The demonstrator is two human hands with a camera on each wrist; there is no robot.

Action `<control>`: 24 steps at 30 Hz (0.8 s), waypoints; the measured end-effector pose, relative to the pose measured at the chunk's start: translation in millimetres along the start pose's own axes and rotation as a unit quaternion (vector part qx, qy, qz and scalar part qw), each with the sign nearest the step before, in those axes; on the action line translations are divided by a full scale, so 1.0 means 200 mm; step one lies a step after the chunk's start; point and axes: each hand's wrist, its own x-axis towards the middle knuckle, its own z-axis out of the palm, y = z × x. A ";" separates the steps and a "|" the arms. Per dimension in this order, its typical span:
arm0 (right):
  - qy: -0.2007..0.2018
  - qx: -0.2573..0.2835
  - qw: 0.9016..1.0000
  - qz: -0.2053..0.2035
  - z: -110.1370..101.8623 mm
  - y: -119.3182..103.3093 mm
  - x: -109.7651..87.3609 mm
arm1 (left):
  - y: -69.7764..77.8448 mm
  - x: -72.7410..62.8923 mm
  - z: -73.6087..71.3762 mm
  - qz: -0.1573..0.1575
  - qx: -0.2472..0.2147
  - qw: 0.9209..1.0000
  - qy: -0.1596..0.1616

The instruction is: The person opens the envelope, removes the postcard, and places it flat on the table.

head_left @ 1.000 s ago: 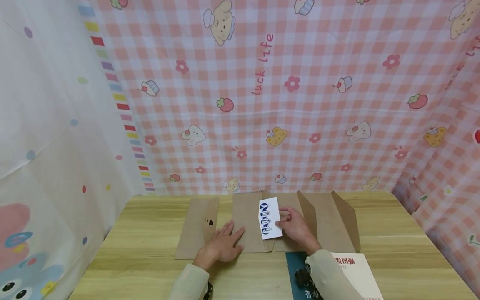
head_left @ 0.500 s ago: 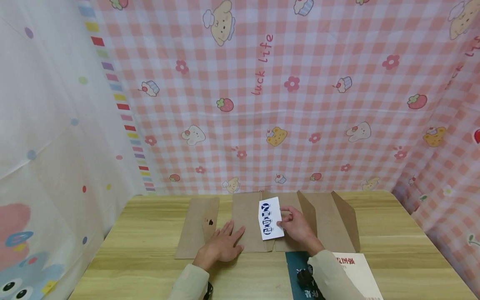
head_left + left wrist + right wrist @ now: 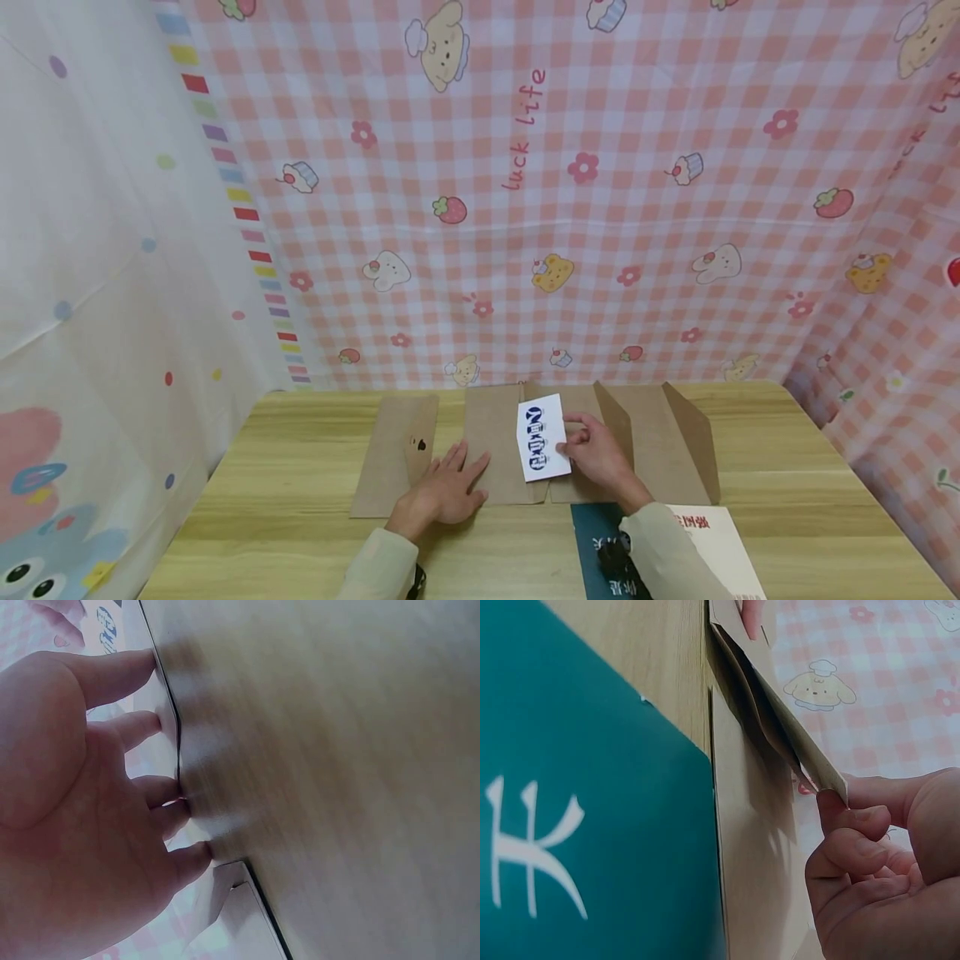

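Observation:
A white card (image 3: 543,439) with dark blue print stands partly out of the mouth of a brown paper envelope (image 3: 491,467); its left part is hidden at the envelope's edge. My right hand (image 3: 596,454) pinches the card's right edge between thumb and fingers, as the right wrist view (image 3: 885,847) shows from the side. In that view a dark gap runs under the raised paper. Spread and nearly flat, my left hand (image 3: 446,487) presses on the same envelope's left side. Some of its fingers lie near a second envelope (image 3: 382,467) with a small dark mark.
Two more brown envelopes with pointed flaps lie to the right, one (image 3: 652,450) farthest out. A teal book (image 3: 588,542) and a cream one with red characters (image 3: 723,542) lie under my right forearm. A checked cloth (image 3: 480,208) hangs behind the wooden table (image 3: 277,475).
The card has slid slightly right with my right hand, and more of it shows beyond the envelope. My left hand has stayed in place.

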 end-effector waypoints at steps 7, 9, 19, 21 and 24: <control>0.001 -0.002 1.000 0.000 -0.01 0.00 -0.01 | 0.00 0.00 0.01 0.001 0.001 1.000 -0.001; 0.001 -0.002 1.000 -0.002 -0.01 0.00 -0.01 | 0.00 0.00 0.01 0.001 0.002 1.000 -0.001; 0.009 -0.017 1.000 -0.024 -0.03 0.00 -0.02 | -0.01 0.00 0.01 0.010 0.003 1.000 0.007; 0.011 -0.018 0.999 -0.027 -0.02 0.00 -0.02 | -0.01 0.00 0.01 0.011 0.002 1.000 0.007; 0.011 -0.018 0.999 -0.034 -0.02 0.01 -0.02 | -0.01 0.00 0.01 0.012 0.001 1.000 0.007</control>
